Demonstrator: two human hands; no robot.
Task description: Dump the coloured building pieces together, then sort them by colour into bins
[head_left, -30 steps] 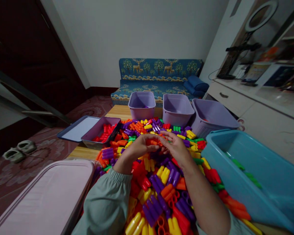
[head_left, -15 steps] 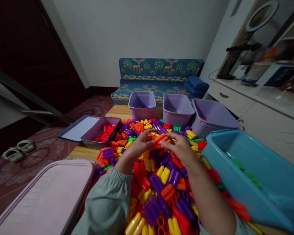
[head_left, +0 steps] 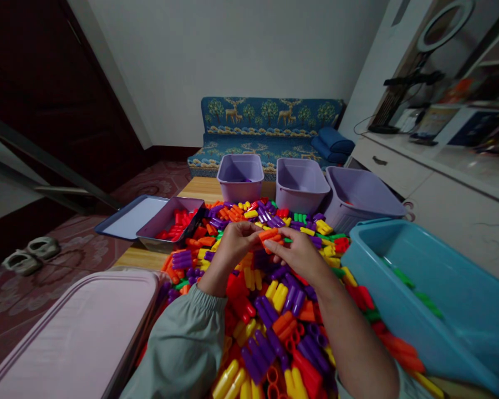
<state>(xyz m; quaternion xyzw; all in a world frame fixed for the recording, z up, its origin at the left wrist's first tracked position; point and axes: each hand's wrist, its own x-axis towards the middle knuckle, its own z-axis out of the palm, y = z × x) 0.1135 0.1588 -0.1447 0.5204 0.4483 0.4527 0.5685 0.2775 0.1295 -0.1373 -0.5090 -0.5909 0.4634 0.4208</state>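
An orange plastic building piece [head_left: 270, 237], made of joined tubes, is held above the pile between both hands. My left hand [head_left: 239, 244] pinches it from the left, thumb and fingers closed at its edge. On the other side my right hand [head_left: 297, 249] grips the same piece with thumb and fingers. Below the hands spreads a heap of tube-shaped plastic pieces [head_left: 274, 321] in red, orange, yellow, purple and green.
Three purple bins [head_left: 241, 188] stand along the table's far side. A turquoise tub [head_left: 419, 327] with green pieces sits at right. At left are a tin box [head_left: 191, 208] of red pieces and a pink lidded box [head_left: 79, 327]. A patterned sofa [head_left: 270, 144] stands behind.
Both hands have closed in on the orange piece, and the left fingers have drawn together at its edge. The heap and containers look unchanged.
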